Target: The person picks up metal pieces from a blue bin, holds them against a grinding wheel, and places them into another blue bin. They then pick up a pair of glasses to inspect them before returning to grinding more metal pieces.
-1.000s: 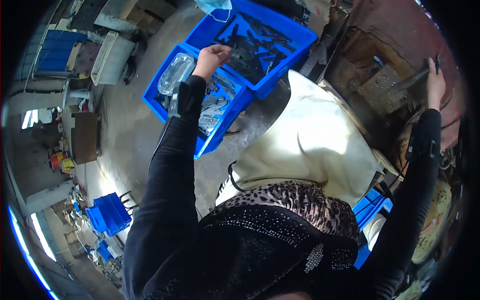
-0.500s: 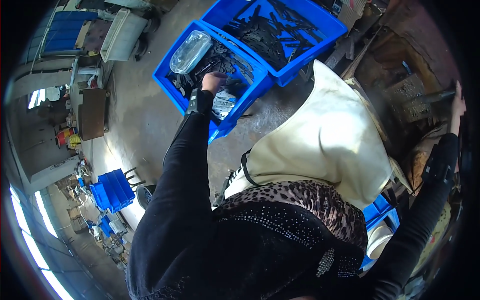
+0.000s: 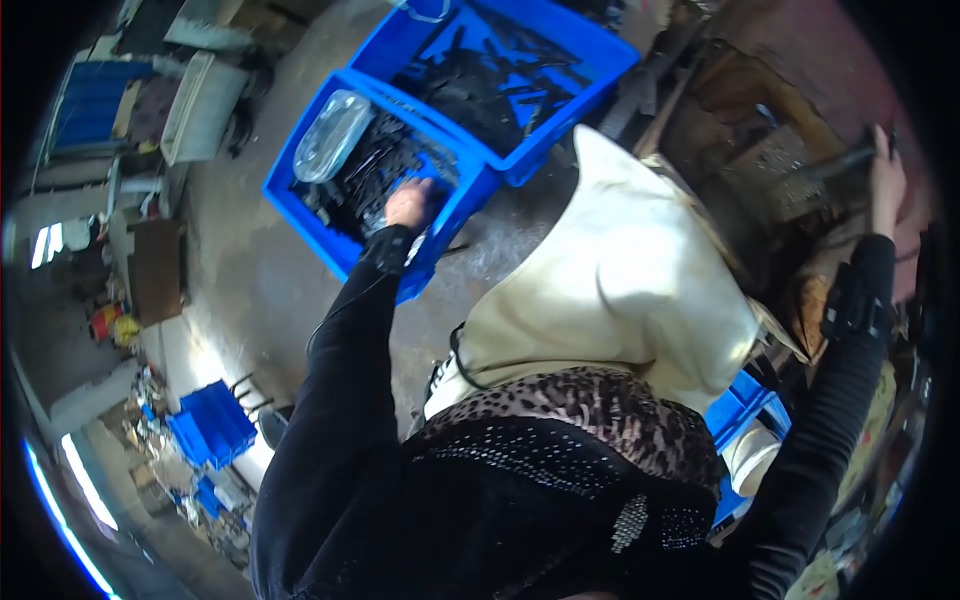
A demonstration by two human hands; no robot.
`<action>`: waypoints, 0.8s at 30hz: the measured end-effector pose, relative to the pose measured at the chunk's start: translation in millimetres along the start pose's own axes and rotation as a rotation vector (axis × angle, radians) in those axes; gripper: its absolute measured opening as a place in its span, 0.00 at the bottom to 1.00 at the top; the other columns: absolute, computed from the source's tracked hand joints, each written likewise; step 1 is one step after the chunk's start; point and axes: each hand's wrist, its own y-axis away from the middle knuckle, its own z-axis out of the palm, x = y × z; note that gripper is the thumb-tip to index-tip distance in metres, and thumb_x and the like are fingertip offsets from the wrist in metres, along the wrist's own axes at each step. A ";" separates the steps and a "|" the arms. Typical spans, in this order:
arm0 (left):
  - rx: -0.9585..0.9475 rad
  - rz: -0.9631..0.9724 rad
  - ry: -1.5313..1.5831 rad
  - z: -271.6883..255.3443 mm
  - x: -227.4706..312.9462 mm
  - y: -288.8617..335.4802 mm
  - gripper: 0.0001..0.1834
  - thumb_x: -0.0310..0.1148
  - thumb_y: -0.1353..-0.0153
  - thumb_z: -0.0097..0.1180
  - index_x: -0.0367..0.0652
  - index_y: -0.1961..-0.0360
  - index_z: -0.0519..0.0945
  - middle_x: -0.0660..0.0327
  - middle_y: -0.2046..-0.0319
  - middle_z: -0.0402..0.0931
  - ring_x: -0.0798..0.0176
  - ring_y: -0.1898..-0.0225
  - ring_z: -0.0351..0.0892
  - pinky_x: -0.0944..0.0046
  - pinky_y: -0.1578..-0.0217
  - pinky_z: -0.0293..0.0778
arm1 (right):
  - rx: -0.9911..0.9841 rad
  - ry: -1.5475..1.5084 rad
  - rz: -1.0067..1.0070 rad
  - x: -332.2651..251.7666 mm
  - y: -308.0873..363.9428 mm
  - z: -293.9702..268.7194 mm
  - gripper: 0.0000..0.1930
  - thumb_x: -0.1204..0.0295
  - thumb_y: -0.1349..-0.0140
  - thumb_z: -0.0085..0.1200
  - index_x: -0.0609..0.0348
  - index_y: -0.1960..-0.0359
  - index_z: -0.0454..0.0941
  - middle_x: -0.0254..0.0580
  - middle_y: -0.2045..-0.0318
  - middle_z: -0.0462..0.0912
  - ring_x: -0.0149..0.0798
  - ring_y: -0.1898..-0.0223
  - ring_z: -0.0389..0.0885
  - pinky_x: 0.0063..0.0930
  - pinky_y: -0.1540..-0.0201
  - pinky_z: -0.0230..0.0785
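My left hand (image 3: 407,203) is down inside the nearer blue plastic bin (image 3: 310,238), at its right side, with the fingers curled in among flat dark metal pieces (image 3: 368,160). What the fingertips hold, if anything, is hidden. A clear plastic tub (image 3: 332,137) lies on the pieces at the bin's left end. Far to the right, my right hand (image 3: 886,185) is closed around the end of a dark bar-like handle (image 3: 848,160) that reaches out from a worn, rusty machine (image 3: 775,165).
A second blue bin (image 3: 600,62) with more dark pieces stands against the first. A cream apron (image 3: 630,270) covers my lap. Stacked blue crates (image 3: 213,425) stand on the floor at the left. A white bucket (image 3: 750,458) sits beside another blue crate (image 3: 735,408) at the lower right.
My left hand has moved toward the near right side of the bin and lower into the pieces. My right hand stays at the handle. The whole view has shifted slightly.
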 end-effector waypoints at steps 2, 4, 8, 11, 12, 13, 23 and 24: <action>-0.018 0.046 0.092 1.8 -9.7 0.9 0.09 0.37 0.46 0.59 0.47 0.65 0.79 0.51 0.68 0.77 0.44 0.61 0.78 0.48 0.61 0.74 | -0.072 -0.040 0.140 -67.0 30.0 -35.7 0.28 0.45 0.35 0.44 0.53 0.45 0.77 0.56 0.47 0.77 0.53 0.44 0.75 0.36 0.43 0.64; 0.020 0.039 0.140 6.3 -21.4 0.4 0.08 0.35 0.46 0.59 0.45 0.68 0.76 0.49 0.68 0.77 0.43 0.61 0.77 0.48 0.63 0.73 | -0.057 -0.166 0.204 -103.8 44.6 -60.7 0.29 0.44 0.38 0.48 0.53 0.48 0.79 0.56 0.53 0.81 0.54 0.47 0.77 0.36 0.46 0.66; 0.136 -0.028 0.142 -25.2 -24.0 -9.6 0.06 0.31 0.46 0.56 0.41 0.69 0.75 0.46 0.69 0.77 0.39 0.63 0.76 0.46 0.64 0.72 | -0.022 -0.254 0.204 -102.0 51.2 -66.9 0.28 0.44 0.40 0.51 0.55 0.50 0.80 0.53 0.58 0.83 0.49 0.53 0.80 0.34 0.49 0.67; 0.137 -0.018 0.132 -47.0 -27.8 -12.2 0.05 0.29 0.45 0.54 0.40 0.69 0.75 0.45 0.71 0.78 0.38 0.65 0.77 0.46 0.66 0.72 | -0.078 -0.348 0.256 -90.5 52.8 -48.9 0.26 0.47 0.39 0.54 0.56 0.51 0.81 0.47 0.62 0.84 0.41 0.58 0.82 0.31 0.53 0.68; 0.104 -0.042 0.080 -49.9 -30.5 -12.7 0.04 0.28 0.46 0.54 0.40 0.68 0.76 0.45 0.72 0.78 0.37 0.65 0.77 0.47 0.66 0.73 | -0.064 -0.415 0.264 -89.0 56.2 -41.5 0.25 0.49 0.39 0.54 0.56 0.52 0.81 0.43 0.66 0.83 0.37 0.62 0.80 0.29 0.57 0.68; 0.070 -0.064 0.028 -52.7 -33.1 -13.6 0.04 0.27 0.46 0.53 0.40 0.68 0.76 0.44 0.73 0.78 0.37 0.66 0.77 0.47 0.66 0.73 | -0.050 -0.481 0.272 -86.4 58.1 -39.5 0.23 0.51 0.39 0.55 0.56 0.52 0.81 0.38 0.69 0.82 0.33 0.67 0.78 0.28 0.61 0.67; -0.554 -0.630 0.776 -127.3 -28.3 38.3 0.05 0.26 0.39 0.50 0.38 0.64 0.77 0.57 0.76 0.77 0.64 0.72 0.81 0.68 0.76 0.78 | -0.159 -0.817 0.101 -150.0 191.0 -116.9 0.11 0.64 0.33 0.53 0.58 0.59 0.76 0.26 0.75 0.70 0.21 0.72 0.65 0.18 0.68 0.59; -0.448 -0.542 1.047 -139.3 -23.8 33.4 0.06 0.25 0.37 0.48 0.39 0.63 0.78 0.59 0.74 0.77 0.66 0.72 0.81 0.70 0.75 0.78 | -0.165 -0.883 0.081 -155.5 213.1 -123.1 0.10 0.65 0.33 0.53 0.58 0.58 0.76 0.25 0.75 0.70 0.20 0.71 0.64 0.17 0.68 0.59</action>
